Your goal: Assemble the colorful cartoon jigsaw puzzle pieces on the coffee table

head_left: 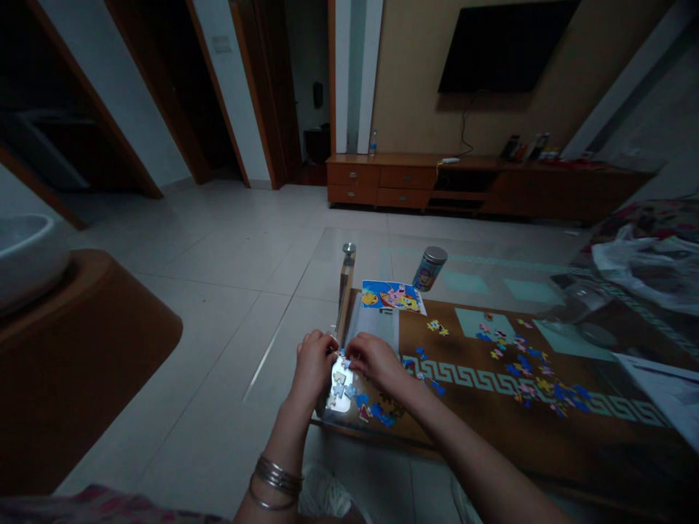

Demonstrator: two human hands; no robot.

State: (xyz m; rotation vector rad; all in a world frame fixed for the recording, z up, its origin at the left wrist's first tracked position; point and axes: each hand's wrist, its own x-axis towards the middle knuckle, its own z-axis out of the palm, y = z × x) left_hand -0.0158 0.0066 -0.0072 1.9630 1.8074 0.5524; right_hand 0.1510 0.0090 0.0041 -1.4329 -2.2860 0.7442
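Note:
My left hand point(315, 364), with silver bangles on its wrist, is at the near left edge of the glass table with its fingers curled in a pinch. Facing it, my right hand point(376, 359) has its thumb and fingers pinched together. Small pale-blue jigsaw puzzle pieces point(342, 354) show between the two sets of fingertips, partly covered by them. Below the hands, several pale puzzle pieces point(338, 390) lie on a bright white patch point(343, 405). Blue puzzle pieces point(382, 415) are scattered just right of it, under my right forearm.
A cartoon picture sheet point(393, 297) lies beyond my hands, beside a round tin point(429, 268). Loose puzzle pieces point(524, 364) spread across the glass table's right side. Farther right are a clear plastic container point(587, 309), a plastic bag point(649, 266) and a paper sheet point(663, 393).

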